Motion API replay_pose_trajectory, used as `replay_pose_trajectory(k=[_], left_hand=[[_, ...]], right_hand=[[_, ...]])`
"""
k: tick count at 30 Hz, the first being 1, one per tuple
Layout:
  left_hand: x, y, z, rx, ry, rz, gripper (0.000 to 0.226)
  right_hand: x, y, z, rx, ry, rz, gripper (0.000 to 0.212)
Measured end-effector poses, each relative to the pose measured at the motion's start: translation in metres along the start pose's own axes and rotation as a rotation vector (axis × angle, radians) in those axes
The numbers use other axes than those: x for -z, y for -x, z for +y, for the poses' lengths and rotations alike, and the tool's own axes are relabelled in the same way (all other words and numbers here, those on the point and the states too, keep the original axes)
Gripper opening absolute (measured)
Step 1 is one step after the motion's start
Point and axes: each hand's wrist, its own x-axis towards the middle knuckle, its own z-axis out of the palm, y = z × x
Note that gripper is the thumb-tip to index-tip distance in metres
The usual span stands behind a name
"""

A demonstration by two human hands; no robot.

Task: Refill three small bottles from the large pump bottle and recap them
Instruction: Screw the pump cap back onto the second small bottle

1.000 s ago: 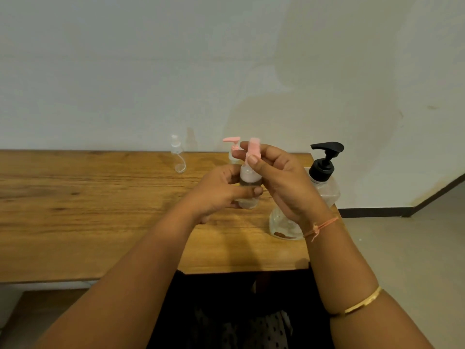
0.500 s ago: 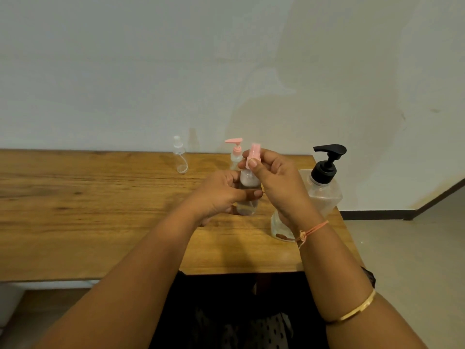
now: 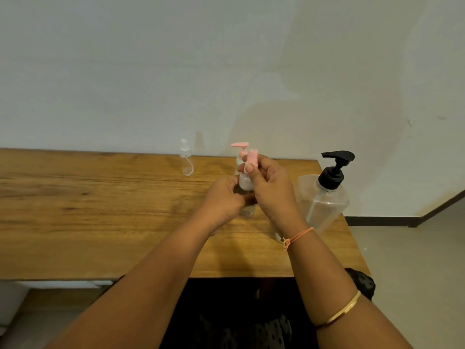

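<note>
Two bare hands meet over a table. The left hand [image 3: 224, 200] is curled around the body of a small clear bottle [image 3: 245, 183], gripping it from its 9 o'clock side. The right hand [image 3: 271, 190] pinches the pink pump cap [image 3: 251, 159] directly above, at the bottle's 12 o'clock. The bottle's long axis is upright, so the cap likely turns about that vertical line.

A second pink-pump bottle [image 3: 240, 150] stands just behind. A capped clear bottle [image 3: 186, 159] is at 10 o'clock and the large black-pump bottle [image 3: 324, 202] at 3 o'clock. All stand on a wooden table [image 3: 100, 210] against a pale wall [image 3: 226, 71], with grey floor [image 3: 415, 260] to the right.
</note>
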Motion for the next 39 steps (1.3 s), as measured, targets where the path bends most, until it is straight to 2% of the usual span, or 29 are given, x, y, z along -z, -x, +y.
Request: replay_pose_trajectory(k=[5,9,13,14,16,18,19,25,31,39], left_hand=[[0.011,-0.002,-0.004,0.038,0.005,0.106,0.029],[0.023,-0.004,-0.006,0.019,-0.027,0.180,0.031],[0.034,-0.002,-0.014,0.022,-0.053,0.145,0.035],[0.036,-0.002,-0.016,0.031,-0.073,0.126,0.040],[0.042,-0.004,-0.021,0.059,-0.116,0.102,0.063],[0.050,-0.008,-0.025,0.110,-0.156,0.129,0.085],[0.055,-0.009,-0.026,0.137,-0.179,0.166,0.088],[0.079,-0.016,-0.034,0.196,-0.265,0.363,0.067],[0.088,-0.021,-0.036,0.180,-0.337,0.426,0.054],[0.095,-0.025,-0.040,0.168,-0.328,0.460,0.047]], right_hand=[[-0.011,-0.001,0.009,0.067,0.043,-0.008,0.008],[-0.022,0.000,0.012,0.028,0.073,0.003,0.026],[-0.030,-0.002,0.013,0.022,0.127,0.025,0.029],[-0.032,-0.002,0.014,0.026,0.147,0.028,0.029],[-0.036,-0.005,0.016,0.029,0.205,0.040,0.030],[-0.040,-0.010,0.021,0.020,0.248,0.060,0.033],[-0.042,-0.013,0.024,0.012,0.258,0.073,0.033],[-0.059,-0.044,0.046,-0.040,0.299,0.124,0.028],[-0.083,-0.078,0.064,-0.028,0.355,0.154,0.028],[-0.096,-0.094,0.075,-0.057,0.364,0.149,0.032]])
